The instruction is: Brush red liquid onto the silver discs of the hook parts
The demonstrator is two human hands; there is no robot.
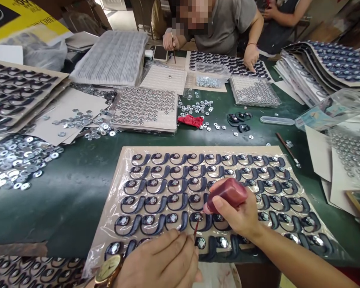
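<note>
Left hand: one, the left hand, bent over the near edge of the board and pinching one thin red stick by its fingertips.
Watch: one gold watch on the left wrist.
Right hand: one, the right hand, wrapped around one red bottle, tipped so its thin end points down to the left.
Board: one big brown board under both hands, flat on the green surface, with clear plastic on it.
Black hooks: six rows of black hooks on the board, nine in the far row; the hands hide some near ones.
Shiny round bits: one shiny round bit on each hook I can see well; the stick tip is at one in the fifth row from the far side.
Loose rings: too many silver rings to count, in a big pile on the left and a smaller one past the board.
Red cloth: one red cloth, crumpled, beside the smaller pile.
Brown stick: one brown stick, lying just past the board's far right corner.
Clear box: one clear box, with many tiny gems in it.
Phone: one phone, at the far side.
Other people: two; the nearer person holds one stick and touches a sheet of black pieces.
</note>
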